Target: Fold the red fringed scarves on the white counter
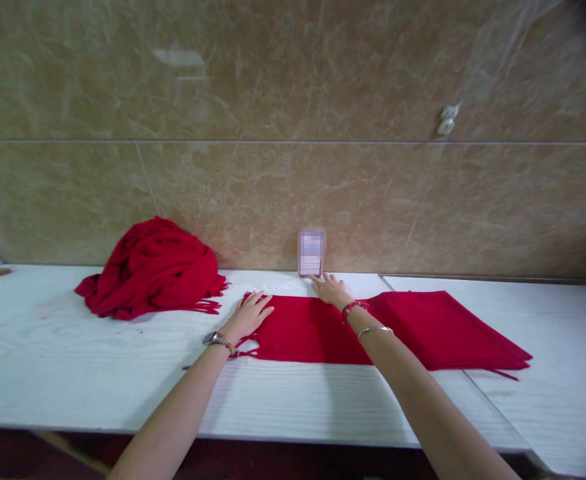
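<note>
A red fringed scarf (303, 337) lies flat across the white table, with its right part folded into a thicker stack. My left hand (249, 315) rests on the scarf's left end, fingers spread, beside the fringe. Over the scarf's far edge reaches my right hand (330, 289), its fingers stretched out toward the foot of a phone (311, 253). The phone leans upright against the wall, its screen partly blurred. Whether the right fingertips touch the phone, I cannot tell.
A second red fringed cloth (157, 270) is heaped at the back left. Behind the white table (97, 380) rises a brown marbled wall (253, 193) with a small white fixture (447, 120). The table's front edge runs below my forearms.
</note>
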The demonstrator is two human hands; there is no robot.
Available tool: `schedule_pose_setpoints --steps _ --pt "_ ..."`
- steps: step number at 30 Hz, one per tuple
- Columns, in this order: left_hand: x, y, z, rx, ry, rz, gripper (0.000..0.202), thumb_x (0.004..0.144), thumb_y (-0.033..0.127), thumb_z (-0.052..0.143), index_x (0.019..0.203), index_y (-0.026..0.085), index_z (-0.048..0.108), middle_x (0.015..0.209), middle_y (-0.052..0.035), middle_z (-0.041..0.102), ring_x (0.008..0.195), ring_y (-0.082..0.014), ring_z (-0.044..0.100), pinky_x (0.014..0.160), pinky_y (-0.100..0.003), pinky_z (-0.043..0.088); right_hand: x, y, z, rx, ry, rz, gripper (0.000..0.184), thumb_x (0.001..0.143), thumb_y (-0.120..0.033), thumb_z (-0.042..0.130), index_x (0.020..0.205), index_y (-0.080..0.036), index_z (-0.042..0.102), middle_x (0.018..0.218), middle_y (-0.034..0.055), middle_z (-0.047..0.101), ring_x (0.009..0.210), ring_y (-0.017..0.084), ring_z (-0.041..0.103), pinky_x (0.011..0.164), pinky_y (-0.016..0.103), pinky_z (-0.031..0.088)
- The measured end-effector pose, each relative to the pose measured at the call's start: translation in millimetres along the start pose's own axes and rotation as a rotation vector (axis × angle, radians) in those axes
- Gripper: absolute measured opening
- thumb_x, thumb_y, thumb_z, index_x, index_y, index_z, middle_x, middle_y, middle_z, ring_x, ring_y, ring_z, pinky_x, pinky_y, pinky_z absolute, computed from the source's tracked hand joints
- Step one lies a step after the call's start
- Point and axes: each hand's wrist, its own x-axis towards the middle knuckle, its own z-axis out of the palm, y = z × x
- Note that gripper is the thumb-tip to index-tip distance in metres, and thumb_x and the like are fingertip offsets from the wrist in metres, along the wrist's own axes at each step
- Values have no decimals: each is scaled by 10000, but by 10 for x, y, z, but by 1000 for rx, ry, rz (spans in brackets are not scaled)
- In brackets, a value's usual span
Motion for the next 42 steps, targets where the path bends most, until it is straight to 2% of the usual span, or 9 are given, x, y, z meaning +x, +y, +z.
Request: schedule_pose_setpoints --steps 8,16,19,22,27,33,37,39,42 --pt "-1 20 -17 -15 -41 -5 469 930 430 279 1336 217 377 1409 -92 344 1304 -228 271 1049 -419 227 25 2 -11 -21 -41 34 485 923 -394 214 1401 -370 139 1445 99 257 1253 303 307 901 573 308" --pt "-27 131 -100 -18 66 43 436 926 404 302 1316 236 400 1439 -78 289 1331 -229 204 1059 -443 189 -584 -68 -159 60 -2 -102 502 926 -429 221 1409 -295 196 1456 125 231 1306 314 223 945 573 288" --pt "-61 209 -118 -44 -43 167 471 913 433 315 1344 247 354 1449 -54 270 1338 -208 189 1069 -421 182 -794 -218 -129 122 -47 -244 536 913 -482 220 1413 -294 179 1477 76 191 1330 300 163 981 577 245" --pt "-94 215 -108 -24 -173 146 508 893 472 342 1351 252 346 1446 -63 275 1329 -243 213 1054 -473 196 -861 -318 -94 117 -111 -293 530 916 -468 218 1409 -273 207 1475 71 199 1331 295 168 996 596 199" --pt "-109 127 -106 29 -28 36 415 904 282 324 1304 227 423 1426 -83 316 1303 -230 276 1049 -448 225 -840 -427 -133 166 -87 -281 572 905 -486 245 1410 -219 218 1484 81 153 1339 304 124 1001 592 202" --pt "-108 13 -154 -9 -187 23 424 901 320 329 1315 258 394 1424 -68 317 1292 -247 290 1027 -467 254 -920 -590 -113 195 -59 -428 528 905 -506 229 1387 -294 266 1466 30 227 1335 255 174 1024 572 162" --pt "-189 -60 -367 -51 -66 103 346 826 278 467 1151 188 541 1215 -87 501 1128 -205 457 973 -323 344 -952 -577 -123 232 -63 -407 525 903 -501 250 1379 -283 292 1460 41 242 1330 265 191 1016 583 172" --pt "-274 -50 -478 -93 -128 222 262 779 255 523 1024 185 586 1052 -55 558 1001 -182 513 903 -277 395 -968 -569 -167 262 -22 -421 531 902 -487 273 1383 -261 292 1457 60 250 1330 262 192 1029 562 165" --pt "-409 -2 -573 -66 -264 330 211 724 144 537 920 196 594 955 -26 568 923 -171 520 841 -255 414 -999 -578 -241 307 61 -585 539 901 -451 315 1397 -249 257 1478 55 187 1343 230 149 1062 480 157"
